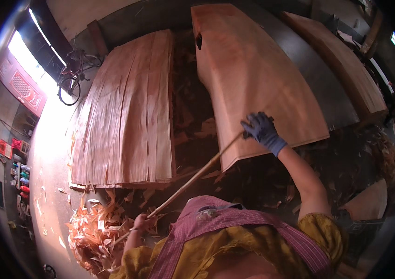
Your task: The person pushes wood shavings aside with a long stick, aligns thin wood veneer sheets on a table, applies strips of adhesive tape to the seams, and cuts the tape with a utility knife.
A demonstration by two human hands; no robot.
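Observation:
A long wooden stick (192, 179) slants across my front from lower left to upper right. My bare left hand (144, 222) is closed around its lower part, near a heap of wood shavings. My right hand (260, 130), in a blue-grey glove, lies over the stick's upper end, fingers bent over a dark piece there; the glove hides most of that piece. Beneath the right hand is a large, smooth, reddish wood veneer sheet (253, 83), wavy, with a small hole at its left edge. Its near edge hangs slightly bent.
A stack of veneer strips (125, 111) lies to the left, another veneer stack (341, 60) at the far right beyond a dark flat surface (295, 56). Curled shavings (95, 232) pile up at lower left. Scraps litter the dark floor. A bicycle (69, 83) stands near the bright doorway.

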